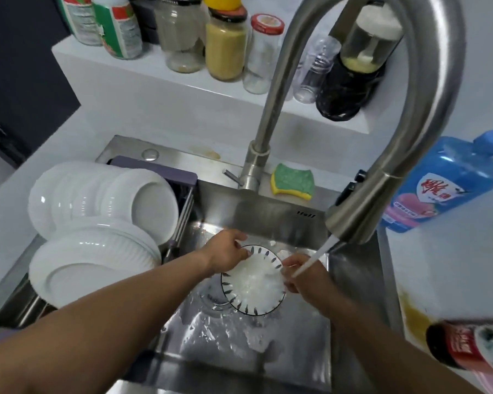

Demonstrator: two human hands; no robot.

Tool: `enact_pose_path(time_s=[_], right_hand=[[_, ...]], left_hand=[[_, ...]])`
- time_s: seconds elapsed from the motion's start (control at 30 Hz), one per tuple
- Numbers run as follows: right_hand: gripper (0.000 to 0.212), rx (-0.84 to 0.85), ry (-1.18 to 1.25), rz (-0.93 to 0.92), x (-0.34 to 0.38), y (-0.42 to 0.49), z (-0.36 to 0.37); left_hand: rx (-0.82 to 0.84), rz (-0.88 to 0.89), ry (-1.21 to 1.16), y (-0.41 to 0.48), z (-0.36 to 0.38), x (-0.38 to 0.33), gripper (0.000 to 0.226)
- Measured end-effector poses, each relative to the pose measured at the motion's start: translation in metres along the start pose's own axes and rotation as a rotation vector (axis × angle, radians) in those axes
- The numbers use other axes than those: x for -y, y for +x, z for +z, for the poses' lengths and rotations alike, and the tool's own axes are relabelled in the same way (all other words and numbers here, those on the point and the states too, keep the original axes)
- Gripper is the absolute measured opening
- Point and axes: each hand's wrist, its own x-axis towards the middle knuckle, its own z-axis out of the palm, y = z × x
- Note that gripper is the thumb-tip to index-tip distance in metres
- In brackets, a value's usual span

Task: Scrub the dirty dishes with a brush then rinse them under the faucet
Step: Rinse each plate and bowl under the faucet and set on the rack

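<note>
A stainless steel sink point(353, 297) is sitting in a pale counter point(439, 268), and a white ledge point(154, 89) behind it is carrying jars and bottles. A tall gooseneck faucet point(279, 81) is arching over the basin and sending a stream of water point(313, 258) down at a slant. White plates point(103, 200) are leaning in a rack point(184, 194) on the sink's left side. A green and yellow sponge point(293, 182) is lying beside the faucet base, and a blue detergent bottle point(444, 189) is standing on the counter to the right.

Both forearms are reaching into the basin. The left hand point(228, 251) is pinching the far left rim of a black-rimmed plate point(254, 282), and the right hand point(302, 277) is gripping its right rim, right under the stream. The plate is being held tilted just above the drain point(211, 294), its face wet.
</note>
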Motion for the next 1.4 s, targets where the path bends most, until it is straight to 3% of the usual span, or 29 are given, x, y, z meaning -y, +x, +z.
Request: enact_pose_path(time_s=[0.17,0.37,0.53,0.67,0.87,1.1,1.23,1.4], right_hand=[[0.007,0.004,-0.072,0.047,-0.026,0.031,0.006],[0.010,0.022,-0.209,0.024,-0.052,0.056,0.024],[0.015,-0.112,-0.346,0.058,-0.068,0.068,0.025],[0.022,-0.088,-0.439,0.121,-0.089,0.068,0.021],[0.017,-0.028,-0.266,0.194,-0.096,0.055,0.035],[0.024,-0.010,-0.157,0.188,-0.080,0.030,0.025],[0.026,-0.112,-0.478,-0.008,-0.062,0.006,0.016],[0.052,-0.106,-0.863,-0.434,-0.042,-0.036,0.029]], left_hand=[[-0.045,-0.129,-0.004,0.027,0.014,0.028,0.051],[-0.061,-0.186,0.010,0.045,0.034,0.053,0.049],[-0.094,-0.228,0.125,0.048,0.047,0.065,0.033],[-0.032,-0.292,0.153,0.041,0.055,0.073,0.008],[-0.082,-0.289,-0.022,0.036,0.069,0.087,0.041],[-0.054,-0.273,-0.315,0.008,0.063,0.081,0.040],[0.024,-0.332,-0.528,-0.021,0.053,0.061,0.050],[0.144,-0.380,-0.662,-0.053,0.050,0.038,0.059]])
